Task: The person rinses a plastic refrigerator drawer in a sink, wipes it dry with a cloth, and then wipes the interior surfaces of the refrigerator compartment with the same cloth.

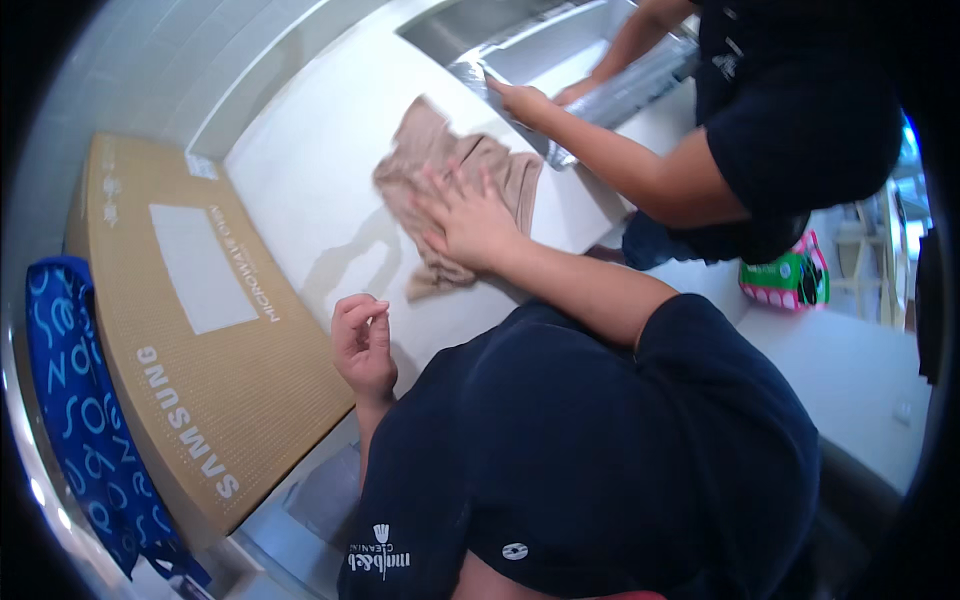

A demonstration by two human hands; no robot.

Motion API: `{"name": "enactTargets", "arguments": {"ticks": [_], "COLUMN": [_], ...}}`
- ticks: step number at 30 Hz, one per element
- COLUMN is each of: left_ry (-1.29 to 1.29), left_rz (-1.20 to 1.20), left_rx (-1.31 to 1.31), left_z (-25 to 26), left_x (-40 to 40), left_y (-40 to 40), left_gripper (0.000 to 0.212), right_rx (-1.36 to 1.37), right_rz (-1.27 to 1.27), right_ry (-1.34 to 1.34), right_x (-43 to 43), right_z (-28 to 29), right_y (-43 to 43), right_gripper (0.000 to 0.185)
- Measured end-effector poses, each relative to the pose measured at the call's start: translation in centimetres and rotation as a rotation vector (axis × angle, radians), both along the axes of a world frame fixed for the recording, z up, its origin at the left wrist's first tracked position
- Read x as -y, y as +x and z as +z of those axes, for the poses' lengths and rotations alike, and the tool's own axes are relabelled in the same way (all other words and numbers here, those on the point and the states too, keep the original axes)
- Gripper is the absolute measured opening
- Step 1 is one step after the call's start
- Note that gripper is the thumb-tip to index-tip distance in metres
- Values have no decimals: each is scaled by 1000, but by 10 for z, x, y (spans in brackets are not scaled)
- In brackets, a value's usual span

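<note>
My right hand [472, 217] lies flat on a crumpled beige cloth [514, 169], its fingers spread. Under the cloth is a white countertop [315, 172], and part of the cloth is hidden beneath my palm. My left hand [364, 341] is raised near the counter's edge, beside a large cardboard microwave oven box [292, 375]. Its fingers are curled and the thumb meets the fingertips; I see nothing held in it.
Across the counter, a co-worker's hands [529, 105] are at a long silvery object [630, 90] by a metal sink [457, 34]. A blue patterned bag [82, 420] stands behind the box. A green and pink bag [784, 274] sits at far right. A tiled wall [172, 75] borders the counter.
</note>
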State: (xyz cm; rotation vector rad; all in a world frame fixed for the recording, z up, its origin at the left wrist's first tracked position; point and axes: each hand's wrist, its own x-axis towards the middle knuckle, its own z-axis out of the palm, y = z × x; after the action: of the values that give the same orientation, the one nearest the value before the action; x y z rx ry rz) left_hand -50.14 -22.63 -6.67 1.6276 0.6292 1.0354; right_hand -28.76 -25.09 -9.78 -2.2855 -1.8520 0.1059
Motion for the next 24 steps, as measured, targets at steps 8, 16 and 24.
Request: {"name": "enactTargets", "arguments": {"ticks": [8, 16, 24], "left_ry": [35, 157, 56], "left_rz": [-161, -30, 239], "left_rx": [52, -105, -177], "left_z": [10, 13, 19], "left_x": [6, 27, 64], "left_y": [15, -28, -73], "left_gripper": [15, 12, 13], "right_rx": [-284, -16, -216], "right_rz": [-215, 2, 1133], "right_ry": [19, 92, 1], "right_x": [132, 118, 22], "right_z": [-17, -18, -16], "right_y": [89, 32, -119], "right_gripper": [49, 52, 45]}}
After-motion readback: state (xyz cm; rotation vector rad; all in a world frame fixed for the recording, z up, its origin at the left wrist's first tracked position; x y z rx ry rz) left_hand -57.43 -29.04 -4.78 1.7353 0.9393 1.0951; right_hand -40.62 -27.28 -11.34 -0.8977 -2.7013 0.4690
